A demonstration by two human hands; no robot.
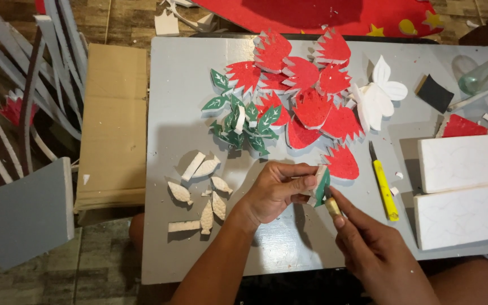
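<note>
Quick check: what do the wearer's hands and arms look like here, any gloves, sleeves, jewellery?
Both bare: left hand and right hand wear no gloves. No sleeves show on either forearm as far as the picture's edge. No rings, watch or bracelets visible.

Even bright light, soft shadows, sharp focus

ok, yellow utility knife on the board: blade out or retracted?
Out. A dark blade sticks out of the top end of the yellow utility knife, which lies flat on the grey board, untouched by either hand.
</note>
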